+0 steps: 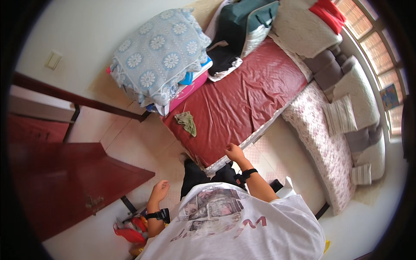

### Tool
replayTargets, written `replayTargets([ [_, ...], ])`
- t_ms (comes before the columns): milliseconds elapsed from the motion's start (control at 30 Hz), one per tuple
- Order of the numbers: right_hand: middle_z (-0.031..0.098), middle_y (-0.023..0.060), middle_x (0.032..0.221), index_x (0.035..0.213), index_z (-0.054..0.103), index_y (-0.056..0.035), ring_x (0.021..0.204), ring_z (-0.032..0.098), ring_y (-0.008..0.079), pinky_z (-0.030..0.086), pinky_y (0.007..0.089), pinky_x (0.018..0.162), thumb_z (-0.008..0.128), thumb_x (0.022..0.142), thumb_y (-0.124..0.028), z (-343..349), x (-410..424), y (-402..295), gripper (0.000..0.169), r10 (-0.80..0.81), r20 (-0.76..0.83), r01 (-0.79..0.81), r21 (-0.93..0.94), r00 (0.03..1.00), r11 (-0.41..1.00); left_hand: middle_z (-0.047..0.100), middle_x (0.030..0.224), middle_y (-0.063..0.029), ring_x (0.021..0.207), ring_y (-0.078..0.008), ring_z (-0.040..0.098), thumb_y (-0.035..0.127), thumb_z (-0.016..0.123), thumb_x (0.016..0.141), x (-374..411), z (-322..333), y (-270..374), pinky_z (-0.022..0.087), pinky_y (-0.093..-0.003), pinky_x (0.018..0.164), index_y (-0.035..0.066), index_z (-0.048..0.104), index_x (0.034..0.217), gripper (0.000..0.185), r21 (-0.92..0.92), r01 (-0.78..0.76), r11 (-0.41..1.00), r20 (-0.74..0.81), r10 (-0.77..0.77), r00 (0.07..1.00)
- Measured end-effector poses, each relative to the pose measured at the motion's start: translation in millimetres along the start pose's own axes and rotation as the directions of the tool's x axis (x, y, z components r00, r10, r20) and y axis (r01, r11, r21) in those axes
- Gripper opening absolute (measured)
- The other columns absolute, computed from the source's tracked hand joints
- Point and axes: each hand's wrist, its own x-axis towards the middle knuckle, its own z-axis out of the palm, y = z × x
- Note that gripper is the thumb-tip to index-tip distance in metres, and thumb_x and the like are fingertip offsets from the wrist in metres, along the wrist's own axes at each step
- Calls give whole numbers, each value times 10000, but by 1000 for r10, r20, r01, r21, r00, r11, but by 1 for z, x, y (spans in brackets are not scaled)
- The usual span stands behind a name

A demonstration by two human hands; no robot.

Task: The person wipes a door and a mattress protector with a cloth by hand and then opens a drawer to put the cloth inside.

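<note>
My left hand (160, 189) hangs at my left side over the tiled floor, fingers loosely curled, touching nothing that I can see. My right hand (234, 152) is above the near right corner of a long surface with a creased dark red cover (227, 107); its fingers are bent and no object shows in them. Whether it touches the cover's edge, I cannot tell. A crumpled green cloth (186, 123) lies on the red cover towards its near left end. Each wrist wears a black strap.
Past the cloth stand a pink bin (188, 92) under a blue floral cloth (156, 48) and a dark green bag (237, 19). A sofa with a floral seat cover (320, 136) lines the right. At left is a dark red door (74, 182); red bags (130, 232) lie behind it.
</note>
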Motion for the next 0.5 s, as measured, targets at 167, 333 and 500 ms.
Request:
replayTargets([
  [167, 704, 224, 1124, 1168, 663, -20, 1091, 658, 388, 527, 464, 939, 635, 837, -288, 23, 25, 4, 426, -46, 112, 54, -71, 993, 996, 720, 975, -153, 887, -239, 691, 188, 671, 920, -7, -1, -24, 548, -351, 807, -3, 667, 1122, 278, -26, 80, 996, -160, -83, 984],
  [333, 667, 240, 1200, 1224, 613, -29, 1149, 626, 400, 507, 480, 983, 604, 855, -292, 60, 56, 3, 452, -51, 215, 103, -237, 975, 966, 723, 966, -152, 891, -242, 687, 189, 672, 915, 17, 32, -31, 544, -362, 817, 11, 682, 1106, 261, -46, 101, 994, -110, -106, 988],
  [500, 405, 177, 1538, 1554, 332, -150, 1365, 481, 366, 429, 519, 1093, 672, 822, -293, 115, 96, -69, 820, 146, 339, 70, -550, 930, 832, 549, 1328, -279, 1261, -346, 527, 506, 646, 874, 58, 135, -122, 406, -402, 1074, -49, 508, 1360, 750, 174, 164, 971, 429, -225, 875],
])
